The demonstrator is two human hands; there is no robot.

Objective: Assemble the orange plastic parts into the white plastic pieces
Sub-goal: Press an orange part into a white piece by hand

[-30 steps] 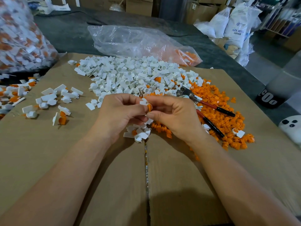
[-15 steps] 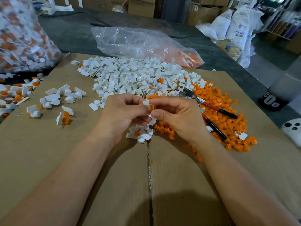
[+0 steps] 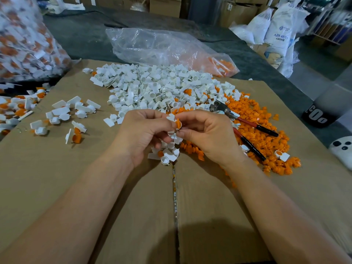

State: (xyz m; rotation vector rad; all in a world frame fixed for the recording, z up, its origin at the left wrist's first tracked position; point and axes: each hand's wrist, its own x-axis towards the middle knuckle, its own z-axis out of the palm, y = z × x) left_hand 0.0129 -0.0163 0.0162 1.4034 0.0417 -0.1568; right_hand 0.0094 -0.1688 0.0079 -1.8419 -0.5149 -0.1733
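left hand [image 3: 144, 134] fingers [image 3: 152, 114] pinch a white piece [image 3: 170, 117], right hand [image 3: 207, 136] pinches the orange part [image 3: 178, 123] against it. few finished pieces [image 3: 19, 111] left of fingers (huge white pile [image 3: 162, 88] beyond, orange pile [image 3: 253, 121] right), so mostly undone.

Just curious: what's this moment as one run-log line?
left hand: holds white piece | right hand: pinches orange part | pliers: on orange pile

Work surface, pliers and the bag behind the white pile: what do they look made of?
Work surface: brown cardboard, matte, with a seam between two flaps. Pliers: dull grey metal head; handles look sleeved in red and black plastic or rubber. Bag: thin clear plastic film, crinkled and glossy, showing orange parts inside.
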